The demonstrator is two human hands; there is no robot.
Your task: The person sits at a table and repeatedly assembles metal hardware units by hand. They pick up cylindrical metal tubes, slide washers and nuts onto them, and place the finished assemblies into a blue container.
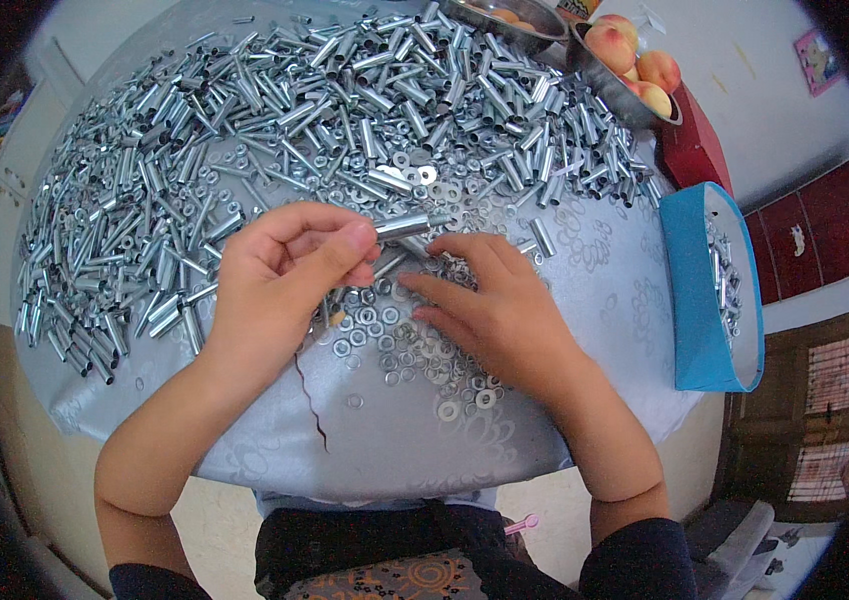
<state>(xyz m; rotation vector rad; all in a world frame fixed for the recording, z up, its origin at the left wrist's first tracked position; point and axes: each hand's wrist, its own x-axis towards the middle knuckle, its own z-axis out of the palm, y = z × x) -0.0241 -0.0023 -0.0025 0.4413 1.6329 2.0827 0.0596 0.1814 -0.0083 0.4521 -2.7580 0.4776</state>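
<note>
Between the thumb and fingers of my left hand [290,265] is a shiny sleeve anchor [403,227], a metal tube with a threaded end pointing right. Just to its right my right hand [485,300] reaches over loose washers, its fingers apart and bent. I see nothing held in it, though the fingertips partly hide what lies under them. Below and between the hands lie flat washers [435,350] and hex nuts [343,347]. A big heap of metal sleeves and bolts [275,100] spreads behind both hands.
A patterned silvery cloth [625,290] covers the round table. On the right stands a blue open box [690,300] with metal parts inside. Far right, a metal bowl [610,85] of peaches sits by a red box [697,140]. A thin dark strand [311,400] lies near the front.
</note>
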